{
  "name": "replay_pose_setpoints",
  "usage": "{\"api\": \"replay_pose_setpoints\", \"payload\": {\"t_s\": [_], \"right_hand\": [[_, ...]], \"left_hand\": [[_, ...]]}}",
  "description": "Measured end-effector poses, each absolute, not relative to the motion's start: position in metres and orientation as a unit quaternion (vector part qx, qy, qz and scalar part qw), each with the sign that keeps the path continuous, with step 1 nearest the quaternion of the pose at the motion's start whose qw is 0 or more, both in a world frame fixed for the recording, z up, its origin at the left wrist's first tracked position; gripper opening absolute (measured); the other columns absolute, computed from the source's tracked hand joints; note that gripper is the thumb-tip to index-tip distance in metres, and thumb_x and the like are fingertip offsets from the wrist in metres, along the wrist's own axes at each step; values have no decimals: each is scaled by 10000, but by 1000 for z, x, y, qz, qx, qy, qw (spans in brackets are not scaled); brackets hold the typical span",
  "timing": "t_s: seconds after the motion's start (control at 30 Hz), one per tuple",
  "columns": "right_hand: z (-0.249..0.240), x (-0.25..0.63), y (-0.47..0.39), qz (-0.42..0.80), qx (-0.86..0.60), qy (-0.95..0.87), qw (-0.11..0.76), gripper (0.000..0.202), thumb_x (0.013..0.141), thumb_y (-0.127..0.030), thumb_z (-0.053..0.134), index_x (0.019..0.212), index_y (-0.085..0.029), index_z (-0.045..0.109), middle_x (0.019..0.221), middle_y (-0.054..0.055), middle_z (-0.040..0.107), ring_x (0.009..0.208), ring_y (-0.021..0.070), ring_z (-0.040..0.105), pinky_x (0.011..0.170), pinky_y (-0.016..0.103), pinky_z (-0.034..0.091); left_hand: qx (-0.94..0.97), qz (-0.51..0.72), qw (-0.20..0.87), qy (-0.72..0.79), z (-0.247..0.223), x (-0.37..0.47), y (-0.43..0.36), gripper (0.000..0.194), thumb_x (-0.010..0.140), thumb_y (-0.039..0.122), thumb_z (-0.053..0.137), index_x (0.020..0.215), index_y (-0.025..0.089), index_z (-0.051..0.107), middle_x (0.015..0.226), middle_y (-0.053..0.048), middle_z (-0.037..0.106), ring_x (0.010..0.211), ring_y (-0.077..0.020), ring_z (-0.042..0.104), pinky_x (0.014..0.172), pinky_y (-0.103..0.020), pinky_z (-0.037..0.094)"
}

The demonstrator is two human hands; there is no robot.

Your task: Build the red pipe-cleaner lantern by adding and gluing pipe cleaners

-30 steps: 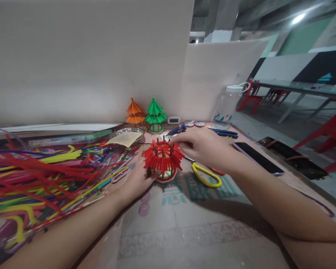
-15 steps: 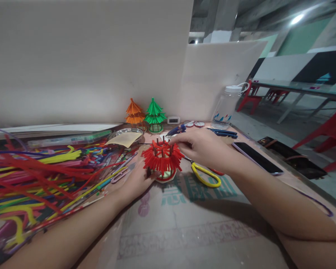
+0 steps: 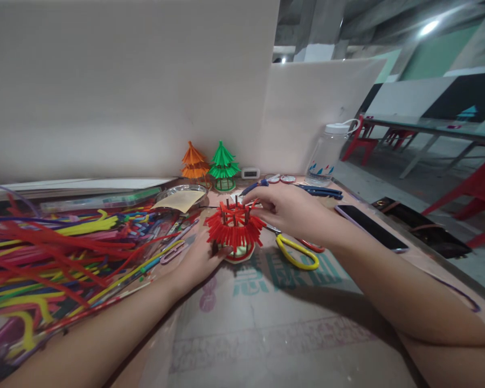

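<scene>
A small red pavilion model (image 3: 235,231), with a fringed ring of red pipe-cleaner pieces, stands upright on a pale base. Several brown posts rise above its ring. My left hand (image 3: 204,253) is closed around the lower left side of the model, its thumb at the base and other fingers hidden behind. At the upper right, my right hand (image 3: 283,207) has thumb and index finger pinched at a brown post top; whatever small piece lies between the fingertips is not clear. Scissors (image 3: 297,252) with yellow and red handles lie below my right hand.
Loose pipe cleaners (image 3: 56,253) cover the left side. Orange (image 3: 194,161) and green (image 3: 223,167) finished models stand at the back, near a metal dish (image 3: 204,188), a blue glue gun (image 3: 250,188), and blue pliers (image 3: 321,192). A bottle (image 3: 323,156) and phone (image 3: 372,228) are right.
My right hand has shifted very slightly, its fingers changing position at the post top. My left hand and the red model stay in place.
</scene>
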State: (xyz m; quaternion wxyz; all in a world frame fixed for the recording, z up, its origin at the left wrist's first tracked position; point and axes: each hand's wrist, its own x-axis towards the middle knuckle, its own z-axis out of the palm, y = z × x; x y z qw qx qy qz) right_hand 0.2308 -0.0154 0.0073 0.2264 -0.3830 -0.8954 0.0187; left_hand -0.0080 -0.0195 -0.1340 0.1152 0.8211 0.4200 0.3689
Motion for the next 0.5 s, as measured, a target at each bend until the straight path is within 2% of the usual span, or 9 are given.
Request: {"api": "replay_pose_setpoints", "payload": {"t_s": [0.17, 0.37, 0.5], "right_hand": [[8, 229, -19, 19, -390, -893, 223, 168, 931, -202, 580, 1034, -228, 709, 803, 12, 731, 711, 141, 623, 634, 246, 334], [14, 224, -26, 30, -412, -890, 195, 272, 943, -169, 574, 1170, -251, 700, 827, 6, 724, 690, 135, 595, 634, 246, 325], [14, 222, -27, 29, -417, -888, 192, 270, 938, -172, 590, 1178, -241, 694, 833, 6, 722, 681, 132, 585, 635, 246, 323]], "left_hand": [[823, 356, 126, 425, -135, -9, -20, 245, 948, 309, 555, 1154, 191, 616, 1236, -125, 678, 1165, -297, 618, 1047, -501, 494], [822, 357, 130, 423, -134, -8, -19, 264, 949, 329, 547, 1159, 183, 608, 1240, -133, 672, 1187, -305, 598, 1064, -518, 477], [822, 360, 134, 421, -132, -8, -20, 257, 943, 324, 556, 1156, 192, 614, 1247, -129, 670, 1200, -304, 591, 1083, -514, 464]]}}
